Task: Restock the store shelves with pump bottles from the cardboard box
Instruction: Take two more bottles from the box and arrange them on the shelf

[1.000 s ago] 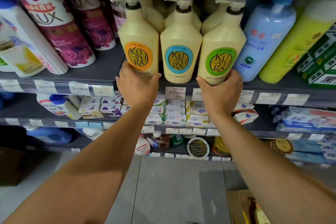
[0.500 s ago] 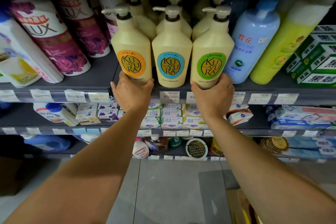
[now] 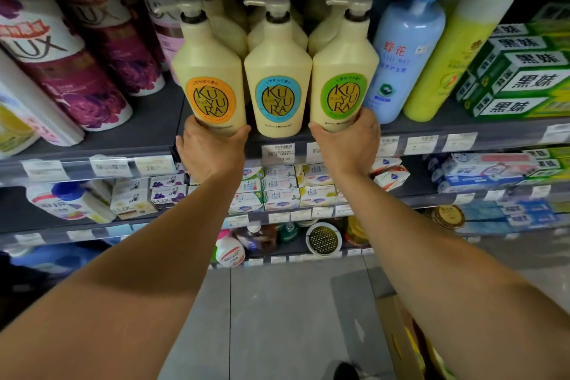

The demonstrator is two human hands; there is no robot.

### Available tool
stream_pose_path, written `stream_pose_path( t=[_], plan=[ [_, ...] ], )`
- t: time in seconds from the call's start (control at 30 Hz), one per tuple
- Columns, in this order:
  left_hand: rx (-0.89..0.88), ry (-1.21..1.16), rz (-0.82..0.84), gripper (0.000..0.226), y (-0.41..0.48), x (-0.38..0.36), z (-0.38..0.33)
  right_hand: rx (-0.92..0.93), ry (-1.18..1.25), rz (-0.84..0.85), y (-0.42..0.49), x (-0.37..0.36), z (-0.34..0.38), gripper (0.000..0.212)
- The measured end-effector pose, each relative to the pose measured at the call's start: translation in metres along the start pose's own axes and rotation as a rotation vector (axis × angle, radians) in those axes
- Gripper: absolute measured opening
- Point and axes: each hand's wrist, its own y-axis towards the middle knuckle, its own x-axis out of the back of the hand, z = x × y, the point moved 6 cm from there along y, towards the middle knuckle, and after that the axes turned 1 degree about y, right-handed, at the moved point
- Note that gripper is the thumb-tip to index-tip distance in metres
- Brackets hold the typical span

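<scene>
Grip low on 2 of the front 3: left hand (image 3: 212, 153) curled round the base of the orange-label pump bottle (image 3: 211, 77), right hand (image 3: 347, 145) curled round the base of the green-label pump bottle (image 3: 344, 71), both at the front edge of the shelf (image 3: 154, 133), blue-label pump bottle (image 3: 277, 77) between. Likely risk: toppling into the rear bottles (image 3: 229, 34) from too hard a push on so low a grip; knocking the pale blue bottle (image 3: 407, 49) just beside. Price tags (image 3: 151, 165) along the shelf lip; grey floor (image 3: 277, 302) below, cardboard box (image 3: 398, 339) lower right.
</scene>
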Motion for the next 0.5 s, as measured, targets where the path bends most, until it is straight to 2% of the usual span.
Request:
stream_pose_path(
  t=[0.37, 0.5],
  plan=[
    [0.005, 0.016, 0.057, 0.099, 0.0, -0.001, -0.001, 0.038, -0.069, 0.029, 0.0, -0.001, 0.002, 0.08],
    [0.004, -0.077, 0.191, 0.117, -0.012, 0.011, -0.008, 0.024, -0.038, 0.154, -0.004, 0.008, 0.007, 0.08]
  ],
)
